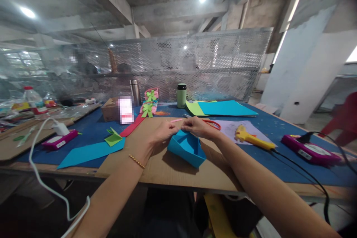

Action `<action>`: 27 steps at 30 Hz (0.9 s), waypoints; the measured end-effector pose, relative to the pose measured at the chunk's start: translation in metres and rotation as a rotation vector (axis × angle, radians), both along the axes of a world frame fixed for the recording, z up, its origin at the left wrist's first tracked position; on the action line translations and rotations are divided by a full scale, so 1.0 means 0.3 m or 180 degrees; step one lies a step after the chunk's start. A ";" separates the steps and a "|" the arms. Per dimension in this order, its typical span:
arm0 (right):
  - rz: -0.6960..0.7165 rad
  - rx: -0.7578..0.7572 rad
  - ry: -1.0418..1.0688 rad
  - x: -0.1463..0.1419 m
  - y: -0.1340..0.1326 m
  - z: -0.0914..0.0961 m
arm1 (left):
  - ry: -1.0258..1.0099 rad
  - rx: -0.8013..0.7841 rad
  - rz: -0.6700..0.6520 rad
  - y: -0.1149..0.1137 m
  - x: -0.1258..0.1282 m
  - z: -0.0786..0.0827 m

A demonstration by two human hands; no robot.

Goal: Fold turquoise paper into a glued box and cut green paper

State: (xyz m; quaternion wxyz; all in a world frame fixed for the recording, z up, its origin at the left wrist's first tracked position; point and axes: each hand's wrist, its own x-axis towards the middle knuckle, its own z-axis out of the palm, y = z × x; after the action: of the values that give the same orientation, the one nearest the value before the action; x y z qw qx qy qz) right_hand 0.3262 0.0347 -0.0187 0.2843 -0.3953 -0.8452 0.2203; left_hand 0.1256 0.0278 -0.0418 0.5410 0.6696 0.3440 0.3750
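A folded blue paper shape (pixel 187 149), open like a small box, rests on a brown cardboard sheet (pixel 164 167) in front of me. My left hand (pixel 164 132) pinches its far left corner, fingers closed on the paper. My right hand (pixel 196 126) pinches the far edge just beside it, fingers also closed on the paper. The two hands almost touch above the shape. A gold bead bracelet (pixel 136 161) sits on my left wrist.
A yellow glue gun (pixel 252 138) with a black cord lies right of my hands, near red-handled scissors (pixel 212 123). Blue and green paper sheets (pixel 223 108), a green flask (pixel 181 95), a steel flask (pixel 135 92), pink cases (pixel 309 150) and a white cable (pixel 41 178) are about.
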 end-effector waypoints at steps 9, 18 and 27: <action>-0.0006 -0.0048 0.0049 -0.002 0.000 0.001 | 0.0325 0.0429 -0.0058 0.044 -0.007 -0.002; -0.0081 -0.0229 0.0052 -0.019 -0.028 0.017 | 0.0402 0.0667 -0.0027 0.067 0.000 0.001; -0.0008 -0.0395 0.0269 -0.026 -0.023 0.011 | 0.0430 0.0899 -0.0002 0.041 0.007 0.026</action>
State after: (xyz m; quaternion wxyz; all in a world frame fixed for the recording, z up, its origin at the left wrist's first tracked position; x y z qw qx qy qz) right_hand 0.3186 0.0278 -0.0153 0.2950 -0.4035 -0.8167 0.2884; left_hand 0.1276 0.0402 -0.0342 0.4172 0.7628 0.3233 0.3736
